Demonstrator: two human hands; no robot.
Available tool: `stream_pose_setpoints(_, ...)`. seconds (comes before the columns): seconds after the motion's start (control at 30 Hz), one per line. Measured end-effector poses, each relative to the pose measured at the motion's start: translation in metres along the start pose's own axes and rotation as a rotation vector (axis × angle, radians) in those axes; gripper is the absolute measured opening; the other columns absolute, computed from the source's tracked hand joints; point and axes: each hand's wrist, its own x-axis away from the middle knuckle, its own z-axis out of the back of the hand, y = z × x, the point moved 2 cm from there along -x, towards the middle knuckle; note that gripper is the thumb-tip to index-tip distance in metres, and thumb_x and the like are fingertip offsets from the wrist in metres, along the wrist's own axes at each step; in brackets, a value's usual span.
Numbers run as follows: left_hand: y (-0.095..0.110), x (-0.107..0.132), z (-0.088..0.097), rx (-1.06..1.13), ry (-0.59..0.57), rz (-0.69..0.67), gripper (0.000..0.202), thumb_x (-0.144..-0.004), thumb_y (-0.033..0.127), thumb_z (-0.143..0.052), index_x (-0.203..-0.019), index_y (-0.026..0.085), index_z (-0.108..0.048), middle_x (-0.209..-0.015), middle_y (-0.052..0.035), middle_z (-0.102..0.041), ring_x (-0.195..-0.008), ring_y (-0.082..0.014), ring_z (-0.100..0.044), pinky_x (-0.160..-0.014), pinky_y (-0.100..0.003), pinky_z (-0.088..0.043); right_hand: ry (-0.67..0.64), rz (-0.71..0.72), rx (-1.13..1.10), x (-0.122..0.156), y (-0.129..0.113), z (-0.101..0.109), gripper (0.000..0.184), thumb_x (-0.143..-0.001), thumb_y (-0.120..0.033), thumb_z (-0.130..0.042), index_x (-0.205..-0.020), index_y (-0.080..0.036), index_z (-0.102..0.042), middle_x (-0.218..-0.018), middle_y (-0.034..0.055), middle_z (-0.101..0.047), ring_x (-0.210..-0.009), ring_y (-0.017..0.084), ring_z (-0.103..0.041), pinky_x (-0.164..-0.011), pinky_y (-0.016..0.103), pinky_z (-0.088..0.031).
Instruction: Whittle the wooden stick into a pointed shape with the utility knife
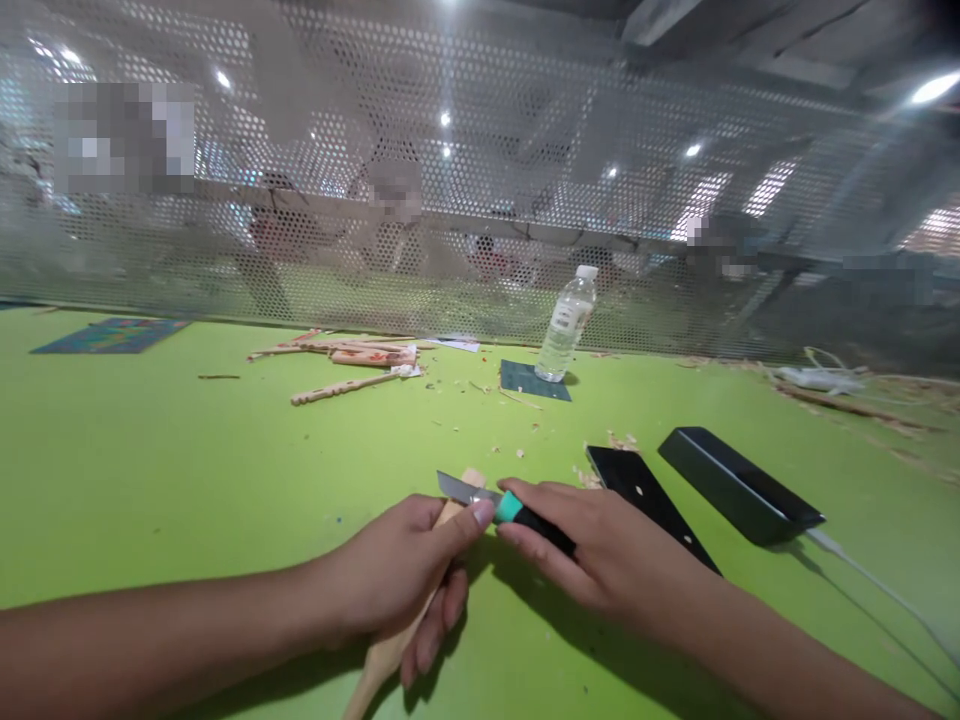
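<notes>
Knife [509, 506] gripped in right hand [592, 540], wooden stick [384, 658] clasped in left hand [409, 565]; blade [456, 488] apparently touching stick.

Both arms are bare and reach in low toward the middle. The left forearm [225, 622] comes from the left edge, lying almost level and rising gently to the wrist. The left hand [397, 570] is closed in a grip, its thumb [459, 533] laid along the top with the nail showing, while the fingers [429, 645] curl underneath. The right forearm [765, 635] slants up and leftward from the lower right corner; the right hand [604, 540] is turned with its back upward, gripping between a nearly straight index finger [547, 498] and the thumb below. The two thumb tips sit close together — just beside one another.
</notes>
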Motion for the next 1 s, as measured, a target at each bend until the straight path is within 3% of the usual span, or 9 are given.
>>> stream_pose_setpoints(0.17, -0.002, 0.0, -0.001, 0.046, 0.022, -0.017, 0.076, -0.093, 0.078, -0.047, -0.046, 0.018, -0.053, -0.033, -0.0033, -0.05, -0.024, -0.0124, -0.046, -0.025, -0.019, -0.037, 0.04, -0.025, 0.029, 0.0, 0.002, -0.002, 0.039, -0.109, -0.044, -0.04, -0.123, -0.018, -0.066, -0.113, 0.0129, -0.077, -0.096, 0.027, -0.074, -0.082, 0.038, -0.055)
stream_pose_setpoints(0.33, -0.007, -0.001, -0.002, 0.08, 0.033, 0.027, 0.075, -0.087, 0.082, -0.052, -0.047, 0.019, -0.052, -0.032, -0.0021, -0.049, -0.025, -0.0121, -0.047, -0.026, -0.02, -0.04, 0.128, -0.067, 0.117, -0.004, 0.021, -0.001, 0.051, -0.109, -0.047, -0.038, -0.133, -0.011, -0.065, -0.131, 0.02, -0.073, -0.112, 0.035, -0.073, -0.093, 0.049, -0.056)
stream_pose_setpoints(0.57, -0.001, 0.001, -0.004, 0.077, 0.018, 0.029, 0.07, -0.08, 0.082, -0.063, -0.052, 0.019, -0.052, -0.035, -0.0003, -0.051, -0.026, -0.0123, -0.047, -0.024, -0.019, -0.037, 0.14, -0.014, 0.049, -0.004, 0.02, 0.005, 0.044, -0.108, -0.045, -0.041, -0.123, -0.015, -0.069, -0.124, 0.0163, -0.076, -0.108, 0.031, -0.074, -0.089, 0.042, -0.056)
stream_pose_setpoints(0.8, 0.0, 0.0, -0.003, 0.063, -0.048, 0.015, 0.067, -0.082, 0.078, -0.064, -0.053, 0.018, -0.055, -0.036, 0.0003, -0.052, -0.023, -0.0114, -0.045, -0.025, -0.019, -0.038, -0.068, 0.064, -0.127, -0.004, 0.003, 0.004, 0.032, -0.108, -0.042, -0.045, -0.11, -0.02, -0.068, -0.101, 0.007, -0.075, -0.092, 0.022, -0.07, -0.083, 0.033, -0.051)
stream_pose_setpoints(1.0, -0.001, 0.001, -0.003, -0.009, -0.01, 0.031, 0.075, -0.081, 0.085, -0.056, -0.046, 0.018, -0.053, -0.034, -0.0027, -0.051, -0.023, -0.012, -0.046, -0.024, -0.02, -0.036, -0.047, 0.019, -0.105, -0.004, 0.001, 0.0, 0.035, -0.109, -0.044, -0.043, -0.113, -0.019, -0.067, -0.106, 0.0096, -0.075, -0.097, 0.025, -0.071, -0.086, 0.036, -0.051)
